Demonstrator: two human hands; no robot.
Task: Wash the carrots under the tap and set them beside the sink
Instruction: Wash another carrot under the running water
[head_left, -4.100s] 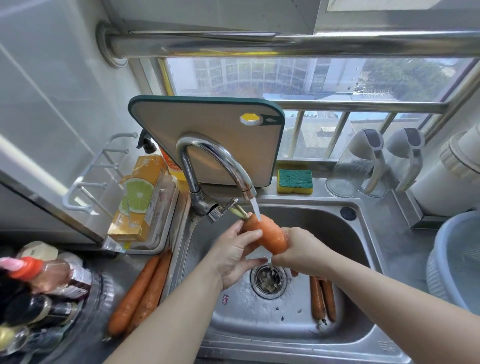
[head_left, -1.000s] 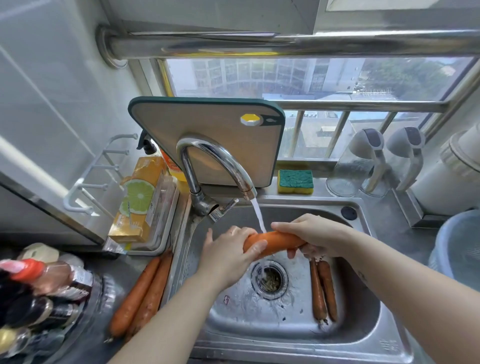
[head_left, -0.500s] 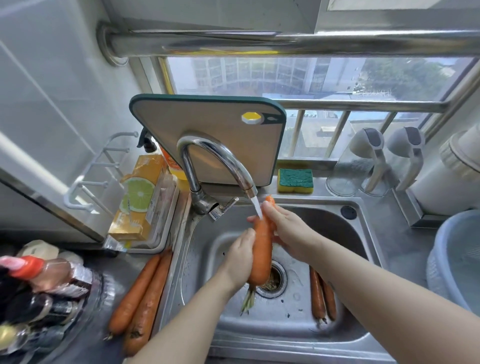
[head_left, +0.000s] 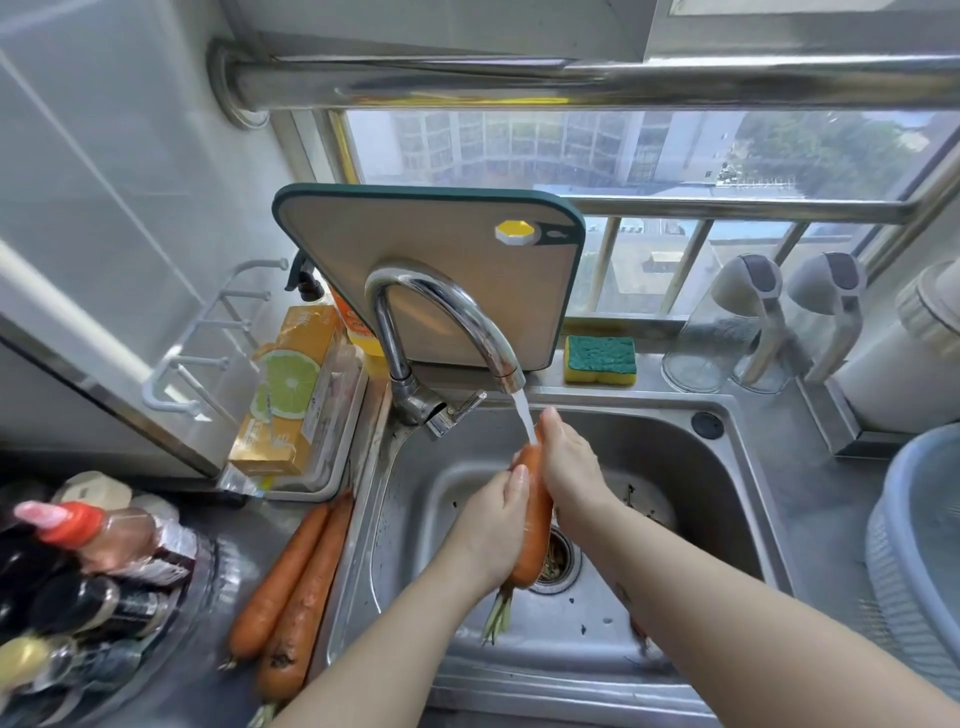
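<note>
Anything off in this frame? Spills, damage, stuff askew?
Nothing looks broken or tipped. The counter carrot nearest the sink has dark smudges at its stem end, so it looks unwashed; dark specks dot the sink floor near the drain. The held carrot under the tap looks fine.

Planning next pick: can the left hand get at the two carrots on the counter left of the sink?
Probably yes, once freed. The left hand now grips the held carrot under the tap; the counter carrots lie uncovered just left of the sink rim, on its side.
</note>
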